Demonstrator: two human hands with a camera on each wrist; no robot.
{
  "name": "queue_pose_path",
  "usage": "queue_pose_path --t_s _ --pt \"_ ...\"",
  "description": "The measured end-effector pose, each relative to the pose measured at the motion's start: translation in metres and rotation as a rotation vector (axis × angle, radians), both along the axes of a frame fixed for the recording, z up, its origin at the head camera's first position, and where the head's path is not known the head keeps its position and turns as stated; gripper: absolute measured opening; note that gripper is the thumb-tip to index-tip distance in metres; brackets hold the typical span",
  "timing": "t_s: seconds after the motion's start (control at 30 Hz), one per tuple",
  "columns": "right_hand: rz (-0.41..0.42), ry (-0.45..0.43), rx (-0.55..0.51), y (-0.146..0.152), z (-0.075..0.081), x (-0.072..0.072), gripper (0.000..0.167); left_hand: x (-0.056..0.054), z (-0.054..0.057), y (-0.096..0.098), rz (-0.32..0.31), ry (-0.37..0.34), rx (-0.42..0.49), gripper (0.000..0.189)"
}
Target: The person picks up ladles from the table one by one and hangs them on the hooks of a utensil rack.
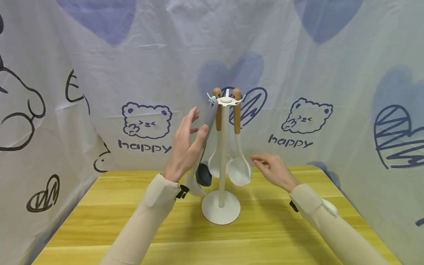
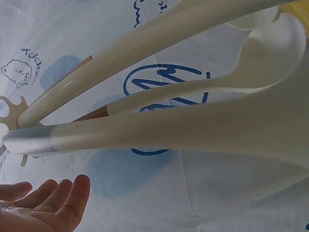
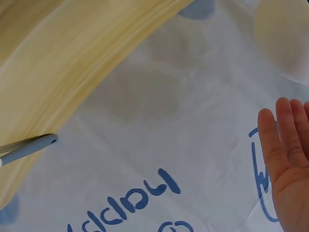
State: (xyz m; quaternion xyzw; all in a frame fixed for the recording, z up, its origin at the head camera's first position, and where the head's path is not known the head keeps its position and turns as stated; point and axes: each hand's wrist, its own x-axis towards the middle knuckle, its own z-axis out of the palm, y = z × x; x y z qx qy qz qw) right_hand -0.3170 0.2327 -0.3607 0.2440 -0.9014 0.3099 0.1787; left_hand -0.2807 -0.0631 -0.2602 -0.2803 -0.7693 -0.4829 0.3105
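A white utensil stand [image 1: 222,154] with a round base is upright on the table. Two white utensils with wooden handles hang from its hooks; the right one is a ladle [image 1: 240,172]. On the left side hang a grey-handled utensil [image 1: 211,117] with a pale lower part and a dark-headed utensil [image 1: 203,175]. My left hand [image 1: 186,147] is beside the grey handle, fingers extended and slightly bent; the left wrist view shows a gap between the fingers [image 2: 77,198] and the handle. To the right of the ladle bowl, my right hand [image 1: 275,171] holds nothing, its fingers [image 3: 289,130] straight.
Beneath the right forearm, part of a white object [image 1: 329,207] shows on the wooden table [image 1: 185,235]. A blue-grey handle [image 3: 34,149] projects near the table's edge in the right wrist view. A printed cloth [image 1: 149,66] hangs behind and at the sides.
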Motion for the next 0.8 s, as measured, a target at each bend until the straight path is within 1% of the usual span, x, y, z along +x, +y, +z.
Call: queue_pose_path --t_s 0.1,0.33,0.5,0.67,0.8 --pt "-0.012 -0.006 0.013 0.004 -0.003 0.001 0.024 0.004 -0.01 -0.003 -0.004 -0.027 0.004 0.062" --pt "-0.028 -0.009 0.034 0.016 -0.009 0.001 0.024 0.012 -0.03 -0.012 -0.008 -0.04 0.033 0.057" --pt "-0.058 -0.033 0.058 0.026 -0.013 0.0 0.025 0.017 -0.045 -0.02 -0.009 -0.069 0.059 0.055" --pt "-0.075 -0.079 0.078 0.036 -0.018 0.0 0.025 0.02 -0.058 -0.026 0.0 -0.09 0.068 0.052" --pt "-0.092 -0.09 0.117 0.043 -0.019 0.0 0.026 0.019 -0.069 -0.032 0.012 -0.101 0.075 0.051"
